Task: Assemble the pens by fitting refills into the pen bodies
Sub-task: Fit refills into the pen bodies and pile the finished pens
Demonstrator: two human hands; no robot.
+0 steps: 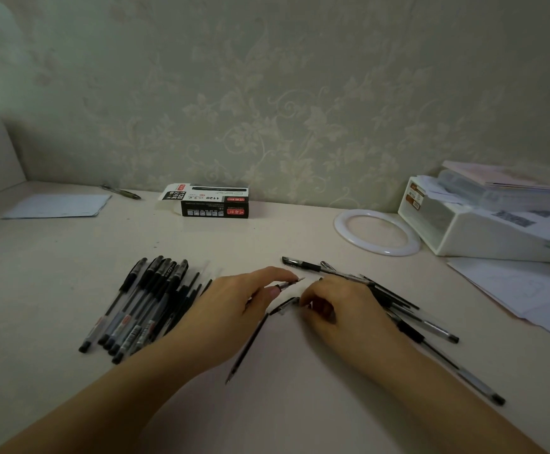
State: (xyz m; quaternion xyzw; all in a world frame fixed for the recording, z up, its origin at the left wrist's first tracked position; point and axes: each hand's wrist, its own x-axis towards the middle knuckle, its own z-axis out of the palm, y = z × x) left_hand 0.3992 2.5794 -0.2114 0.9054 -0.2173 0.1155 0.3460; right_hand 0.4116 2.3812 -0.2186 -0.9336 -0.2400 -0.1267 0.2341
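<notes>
The left hand (pixel 234 301) pinches a pen tip (pixel 291 284); the right hand (pixel 339 306) pinches a dark piece (pixel 283 305), what exactly I cannot tell. A refill (pixel 247 347) lies loose on the counter (pixel 300 231) just below the left hand; a wrist could roll it away.

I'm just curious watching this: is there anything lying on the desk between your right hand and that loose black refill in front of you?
Nothing visible. The right hand is beside the upper end of the refill, with only bare desk around it.
</notes>
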